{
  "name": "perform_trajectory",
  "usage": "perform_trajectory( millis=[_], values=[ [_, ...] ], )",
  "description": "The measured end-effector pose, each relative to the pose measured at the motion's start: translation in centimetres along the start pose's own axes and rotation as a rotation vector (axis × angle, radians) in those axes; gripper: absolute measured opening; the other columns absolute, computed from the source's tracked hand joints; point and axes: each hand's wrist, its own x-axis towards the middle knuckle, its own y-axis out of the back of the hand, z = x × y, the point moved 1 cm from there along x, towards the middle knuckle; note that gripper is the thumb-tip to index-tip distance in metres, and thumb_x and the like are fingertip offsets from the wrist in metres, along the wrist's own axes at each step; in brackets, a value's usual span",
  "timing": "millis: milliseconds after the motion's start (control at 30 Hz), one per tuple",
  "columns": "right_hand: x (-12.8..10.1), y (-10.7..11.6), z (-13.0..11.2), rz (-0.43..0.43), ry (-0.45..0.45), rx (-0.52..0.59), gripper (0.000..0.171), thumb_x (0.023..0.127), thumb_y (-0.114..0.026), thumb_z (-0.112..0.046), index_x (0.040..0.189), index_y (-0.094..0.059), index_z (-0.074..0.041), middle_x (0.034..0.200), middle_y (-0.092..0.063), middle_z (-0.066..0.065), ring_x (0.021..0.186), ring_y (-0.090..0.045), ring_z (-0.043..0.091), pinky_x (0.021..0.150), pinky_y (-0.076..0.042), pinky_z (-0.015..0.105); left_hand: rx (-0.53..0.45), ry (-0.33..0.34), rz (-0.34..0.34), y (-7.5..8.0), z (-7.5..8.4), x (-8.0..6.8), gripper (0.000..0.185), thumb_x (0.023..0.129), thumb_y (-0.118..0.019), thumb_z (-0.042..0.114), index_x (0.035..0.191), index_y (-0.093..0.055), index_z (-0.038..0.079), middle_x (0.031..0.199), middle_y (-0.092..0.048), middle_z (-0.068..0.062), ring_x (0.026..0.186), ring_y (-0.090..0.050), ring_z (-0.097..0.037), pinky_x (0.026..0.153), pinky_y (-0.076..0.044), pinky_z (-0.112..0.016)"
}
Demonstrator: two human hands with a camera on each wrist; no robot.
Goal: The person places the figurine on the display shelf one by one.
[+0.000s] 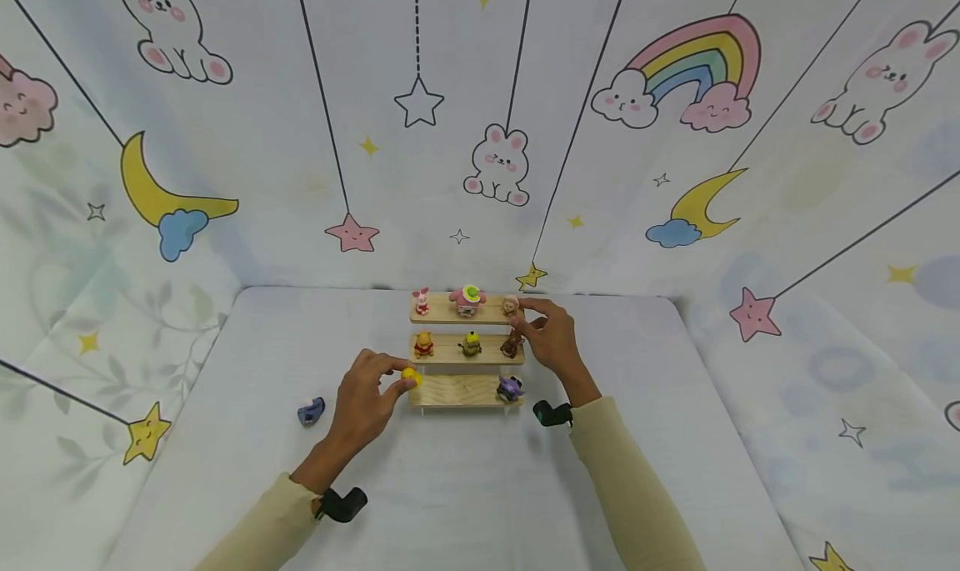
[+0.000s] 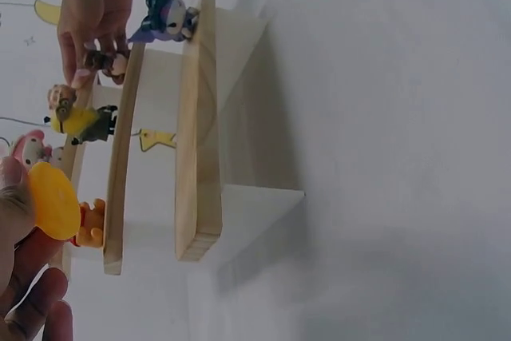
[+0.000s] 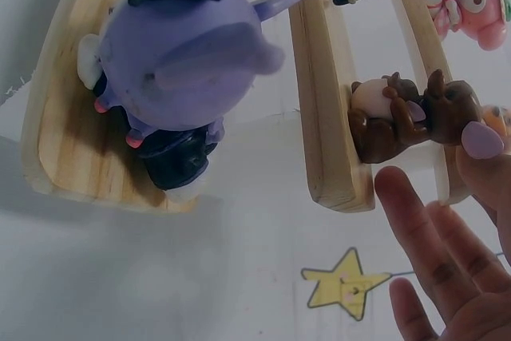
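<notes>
My left hand (image 1: 367, 396) pinches a small yellow toy (image 1: 411, 377) between thumb and fingers, at the left end of the lowest wooden shelf (image 1: 457, 392). In the left wrist view the yellow toy (image 2: 54, 201) shows a smooth rounded side. At the top shelf's right end, my right hand (image 1: 553, 338) holds a small figurine (image 1: 510, 306) with a pale face, thumb and index finger around it. Just below that hand, a brown figurine (image 3: 415, 117) sits on the middle shelf. A purple figurine (image 1: 510, 388) stands at the lowest shelf's right end.
The top shelf (image 1: 442, 314) also bears a pink piglet figurine (image 1: 422, 302) and a pink-hooded figurine (image 1: 468, 302). On the middle shelf (image 1: 447, 352) are a bear figurine (image 1: 423, 344) and a yellow-and-green figurine (image 1: 471, 344). A blue figurine (image 1: 311, 411) lies on the white table (image 1: 247, 471), left of my left hand.
</notes>
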Motion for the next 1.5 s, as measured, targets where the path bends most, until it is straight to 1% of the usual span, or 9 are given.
perform_trajectory(
  millis=[233,467,600,767,967,1033,1233,1333,1500],
  values=[
    [-0.1,0.0,-0.1,-0.006,-0.005,0.016,0.04,0.099,-0.078,-0.025,0.136,-0.073,-0.014,0.143,-0.067,0.012,0.089,-0.079,0.031,0.058,-0.05,0.027,-0.01,-0.027,-0.002,-0.9,0.9,0.1,0.029,0.087,-0.087,0.025,0.114,-0.08,0.015,0.096,-0.073,-0.002,0.09,-0.058,-0.018,0.071,-0.045,-0.029],
    [-0.1,0.0,-0.1,-0.009,-0.003,0.017,0.04,0.099,-0.078,-0.026,0.136,-0.073,-0.016,0.144,-0.067,0.012,0.089,-0.08,0.032,0.058,-0.05,0.027,-0.016,-0.036,-0.016,-2.1,1.7,0.1,0.029,0.086,-0.088,0.027,0.112,-0.08,0.015,0.092,-0.071,0.002,0.085,-0.057,-0.02,0.069,-0.043,-0.027],
    [-0.2,0.1,-0.1,-0.009,0.001,0.02,0.04,0.099,-0.078,-0.025,0.137,-0.072,-0.014,0.143,-0.067,0.012,0.089,-0.079,0.032,0.059,-0.051,0.028,-0.024,-0.04,-0.018,-2.8,2.2,0.2,0.03,0.084,-0.089,0.027,0.111,-0.081,0.015,0.088,-0.069,0.004,0.083,-0.054,-0.016,0.068,-0.042,-0.026],
    [-0.2,0.1,0.0,-0.007,-0.004,0.022,0.04,0.098,-0.078,-0.026,0.137,-0.072,-0.014,0.142,-0.068,0.012,0.09,-0.079,0.03,0.059,-0.051,0.028,-0.038,-0.054,-0.015,-3.8,2.8,0.4,0.03,0.083,-0.09,0.025,0.11,-0.082,0.014,0.09,-0.072,0.005,0.084,-0.052,-0.012,0.068,-0.043,-0.026],
    [-0.1,0.1,0.0,-0.009,0.006,0.026,0.041,0.099,-0.078,-0.027,0.137,-0.072,-0.014,0.142,-0.068,0.012,0.091,-0.079,0.033,0.06,-0.051,0.029,-0.047,-0.075,-0.022,-5.0,3.1,0.5,0.028,0.083,-0.09,0.024,0.109,-0.082,0.014,0.1,-0.079,0.004,0.09,-0.057,-0.012,0.073,-0.049,-0.028],
    [-0.1,0.1,0.0,-0.006,0.012,0.023,0.041,0.099,-0.077,-0.028,0.137,-0.072,-0.014,0.141,-0.069,0.012,0.091,-0.08,0.034,0.06,-0.051,0.029,-0.047,-0.081,-0.023,-5.5,3.2,0.5,0.028,0.083,-0.09,0.024,0.108,-0.082,0.015,0.1,-0.079,0.004,0.089,-0.057,-0.012,0.073,-0.049,-0.028],
    [-0.1,0.0,0.0,-0.005,0.002,0.014,0.041,0.099,-0.077,-0.027,0.138,-0.071,-0.015,0.142,-0.068,0.012,0.091,-0.079,0.033,0.062,-0.05,0.03,-0.056,-0.106,-0.019,-6.7,3.3,0.5,0.026,0.081,-0.092,0.023,0.105,-0.083,0.017,0.097,-0.08,0.005,0.081,-0.05,-0.01,0.066,-0.042,-0.024],
    [0.0,0.1,0.0,-0.005,0.002,0.009,0.041,0.099,-0.077,-0.027,0.138,-0.072,-0.015,0.142,-0.069,0.012,0.091,-0.08,0.033,0.062,-0.051,0.029,-0.052,-0.103,-0.027,-7.2,3.4,0.5,0.025,0.082,-0.092,0.025,0.105,-0.083,0.019,0.098,-0.08,0.006,0.078,-0.046,-0.009,0.065,-0.038,-0.023],
    [-0.1,0.0,0.1,-0.009,0.003,-0.005,0.042,0.099,-0.077,-0.028,0.138,-0.072,-0.015,0.142,-0.068,0.012,0.092,-0.08,0.033,0.063,-0.051,0.028,-0.04,-0.122,-0.032,-8.1,3.5,0.7,0.026,0.082,-0.092,0.026,0.105,-0.083,0.02,0.097,-0.08,0.006,0.078,-0.046,-0.009,0.064,-0.038,-0.023]
  ],
)
